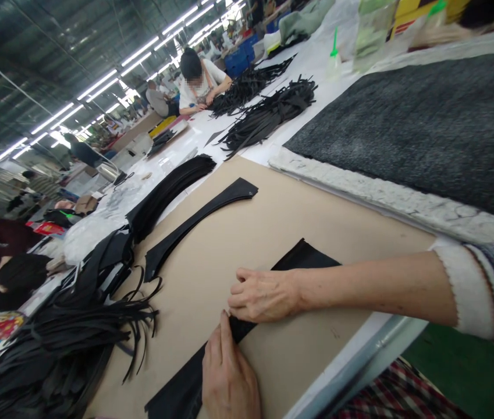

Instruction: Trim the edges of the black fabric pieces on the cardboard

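A curved black piece of material [181,378] lies across the tan board, its far end [305,256] showing beyond my right wrist. My right hand [264,294] is curled over the middle of this piece, its fingers closed at the edge; the fingertips are partly hidden. Just below it, my left hand [229,372] rests on the same piece with fingers stretched out, the fingertips close to my right hand. Farther up the board is another curved black piece [198,227], flared at both ends, apart from my hands.
Beside the tan board [316,215] lie a stack of curved black pieces [172,195] and a heap of black strips [76,326]. A dark grey sheet [421,128] is at the right, near a green-tipped bottle [334,61]. A person [201,81] works beyond more strips [268,116].
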### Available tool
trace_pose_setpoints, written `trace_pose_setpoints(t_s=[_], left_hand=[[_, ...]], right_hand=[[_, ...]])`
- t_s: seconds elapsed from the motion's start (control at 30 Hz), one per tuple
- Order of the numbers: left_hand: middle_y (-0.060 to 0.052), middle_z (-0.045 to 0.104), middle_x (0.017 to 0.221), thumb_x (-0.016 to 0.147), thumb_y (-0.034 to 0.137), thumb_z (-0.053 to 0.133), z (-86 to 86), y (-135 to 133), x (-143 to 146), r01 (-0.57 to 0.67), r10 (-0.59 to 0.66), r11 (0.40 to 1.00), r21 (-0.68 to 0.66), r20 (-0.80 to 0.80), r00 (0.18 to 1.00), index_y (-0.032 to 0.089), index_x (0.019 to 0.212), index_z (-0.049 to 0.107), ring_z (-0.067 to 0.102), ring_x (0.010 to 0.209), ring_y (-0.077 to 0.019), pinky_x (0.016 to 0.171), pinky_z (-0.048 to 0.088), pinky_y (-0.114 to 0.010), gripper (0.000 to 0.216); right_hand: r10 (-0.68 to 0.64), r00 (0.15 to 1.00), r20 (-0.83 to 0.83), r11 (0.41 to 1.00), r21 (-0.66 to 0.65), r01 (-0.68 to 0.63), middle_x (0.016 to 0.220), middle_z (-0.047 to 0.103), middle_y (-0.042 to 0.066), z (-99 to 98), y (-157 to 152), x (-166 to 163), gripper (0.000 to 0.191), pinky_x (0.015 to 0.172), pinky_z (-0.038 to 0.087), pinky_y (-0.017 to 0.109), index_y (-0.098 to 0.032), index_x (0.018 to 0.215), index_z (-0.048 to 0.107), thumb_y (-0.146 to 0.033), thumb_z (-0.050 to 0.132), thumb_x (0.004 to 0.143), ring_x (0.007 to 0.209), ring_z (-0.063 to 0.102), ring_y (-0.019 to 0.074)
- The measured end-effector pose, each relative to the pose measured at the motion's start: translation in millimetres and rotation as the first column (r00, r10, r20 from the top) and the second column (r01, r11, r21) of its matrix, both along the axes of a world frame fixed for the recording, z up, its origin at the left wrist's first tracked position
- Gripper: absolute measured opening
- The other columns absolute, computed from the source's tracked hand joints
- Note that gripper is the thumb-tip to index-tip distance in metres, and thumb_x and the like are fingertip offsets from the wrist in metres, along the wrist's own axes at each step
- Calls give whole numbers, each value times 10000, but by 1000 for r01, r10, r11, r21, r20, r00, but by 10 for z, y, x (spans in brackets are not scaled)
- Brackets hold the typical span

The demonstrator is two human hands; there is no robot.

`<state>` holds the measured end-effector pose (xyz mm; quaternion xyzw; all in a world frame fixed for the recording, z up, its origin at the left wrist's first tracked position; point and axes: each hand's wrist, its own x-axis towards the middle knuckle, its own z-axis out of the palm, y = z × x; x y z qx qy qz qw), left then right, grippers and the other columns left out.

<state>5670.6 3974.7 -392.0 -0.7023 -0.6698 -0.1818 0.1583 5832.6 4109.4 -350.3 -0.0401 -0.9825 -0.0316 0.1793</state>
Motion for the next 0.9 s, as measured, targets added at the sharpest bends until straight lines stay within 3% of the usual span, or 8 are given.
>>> trace_pose_setpoints(t_s=[0.2,0.37,0.5,0.63,0.77,0.9], left_hand=[[-69,580,1176,862,-13,406,-45,3,-114,124,-126,992,-39,-66,990,287,1483,241,555,1068,-220,917,446,-371,709],[-78,575,1159,849,-13,397,-56,31,-112,153,-156,988,-33,-117,981,329,1506,138,569,1033,-232,880,471,-389,784],[-101,552,1180,827,-7,421,-42,30,-143,143,-147,989,-37,-140,979,299,1466,299,562,1050,-252,857,494,-400,719],[-106,540,1210,828,7,433,88,88,-148,162,-164,986,-25,-147,975,235,1266,548,542,1089,-262,864,488,-410,507],[-91,580,1149,835,-10,402,222,234,61,254,-257,966,-42,-104,961,167,1297,508,545,1063,-214,897,465,-350,506],[-81,620,1100,803,-47,409,164,295,216,277,-292,955,-110,-172,941,110,1314,477,563,995,-198,898,455,-321,538]], right_hand=[[-31,998,47,998,48,29,833,541,16,15,157,359,165,724,307,350,-145,813,606,-163,596,977,787,475,173],[-52,998,22,997,58,51,861,534,21,-17,160,533,122,700,298,342,-138,854,602,-166,604,972,791,463,171],[-73,997,37,997,14,72,886,531,20,-9,143,569,97,679,285,352,-149,902,597,-182,582,992,801,458,172],[-82,995,64,997,-6,83,899,526,13,10,129,581,57,671,277,355,-147,944,596,-186,601,987,807,456,170],[-84,995,49,996,-10,84,896,522,9,-18,117,581,68,669,273,363,-148,973,596,-202,572,1007,805,449,172],[-92,995,46,996,2,92,887,530,11,-35,111,579,88,672,270,371,-151,969,601,-207,555,1018,794,441,173]])
